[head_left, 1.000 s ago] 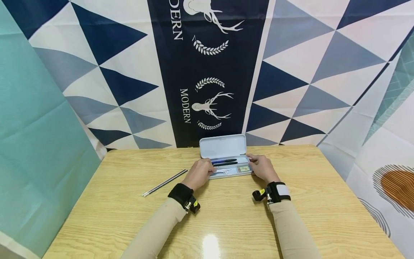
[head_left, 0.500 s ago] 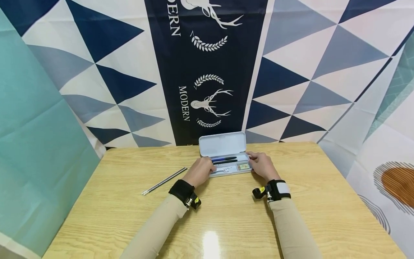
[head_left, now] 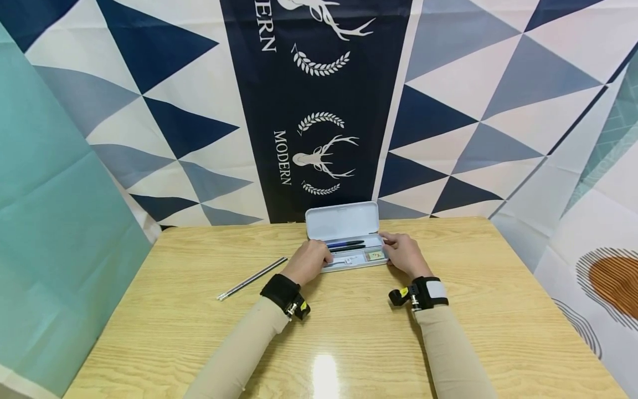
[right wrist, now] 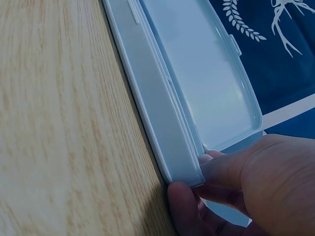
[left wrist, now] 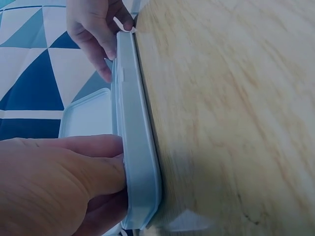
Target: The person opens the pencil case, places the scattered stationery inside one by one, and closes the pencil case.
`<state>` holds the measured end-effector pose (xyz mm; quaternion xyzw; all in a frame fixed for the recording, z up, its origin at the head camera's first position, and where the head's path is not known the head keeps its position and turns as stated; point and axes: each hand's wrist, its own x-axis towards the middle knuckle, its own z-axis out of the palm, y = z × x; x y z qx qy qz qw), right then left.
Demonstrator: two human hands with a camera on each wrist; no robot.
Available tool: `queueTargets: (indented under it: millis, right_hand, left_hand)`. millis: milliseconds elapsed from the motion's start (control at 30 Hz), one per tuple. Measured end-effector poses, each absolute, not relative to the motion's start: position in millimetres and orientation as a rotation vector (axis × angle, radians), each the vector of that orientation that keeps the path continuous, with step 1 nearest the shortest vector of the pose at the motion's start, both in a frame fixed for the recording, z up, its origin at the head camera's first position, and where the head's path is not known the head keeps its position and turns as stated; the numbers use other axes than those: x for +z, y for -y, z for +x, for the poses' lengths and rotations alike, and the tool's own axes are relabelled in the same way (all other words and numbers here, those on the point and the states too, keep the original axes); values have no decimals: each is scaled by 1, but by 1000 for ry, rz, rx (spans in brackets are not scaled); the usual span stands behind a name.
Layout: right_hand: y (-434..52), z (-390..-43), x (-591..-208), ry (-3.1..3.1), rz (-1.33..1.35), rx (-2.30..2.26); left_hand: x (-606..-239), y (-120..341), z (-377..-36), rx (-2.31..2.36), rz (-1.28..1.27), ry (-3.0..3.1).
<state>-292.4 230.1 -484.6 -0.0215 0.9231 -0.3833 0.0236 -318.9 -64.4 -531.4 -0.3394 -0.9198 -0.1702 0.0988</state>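
Note:
A pale blue pencil case (head_left: 354,268) stands on the table against the wall, its lid (head_left: 342,220) raised. My left hand (head_left: 306,260) grips its left end, thumb inside over the front wall, as the left wrist view shows. My right hand (head_left: 402,255) holds the right end between thumb and fingers. In the back compartment lie dark pens (head_left: 348,246). The front one holds a small white item (head_left: 348,260) close to my left thumb, partly hidden, and a yellow-green eraser-like block (head_left: 375,256) at the right.
Silver pencils (head_left: 251,279) lie slanted on the wooden table (head_left: 359,343), left of the case. A patterned cloth wall (head_left: 319,111) rises right behind the table's back edge. Black camera straps circle both wrists.
The head view has tilted slightly, shifting the whole scene a little upward. Both hands keep their places at the ends of the pencil case.

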Motion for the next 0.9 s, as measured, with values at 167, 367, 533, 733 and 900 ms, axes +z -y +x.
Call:
queueTargets:
  millis: [167, 367, 533, 733, 900]
  right_hand:
    - [-230, -292, -483, -2858, -68, -1186]
    - [-230, -291, -481, -2855, -56, -1188]
    - [-230, -290, -481, -2857, -63, -1183]
    - [-229, -289, -480, -2846, -58, -1186]
    - [-229, -288, -480, -2843, -60, -1193]
  left_hand:
    - [-542, 66, -327, -476, -1006, 2710]
    - [-548, 67, -333, -411, -1023, 2686]
    - [-549, 67, -333, -421, -1018, 2693]
    - [-552, 68, -333, -399, -1013, 2691]
    - [-547, 69, -332, -465, -1007, 2675]
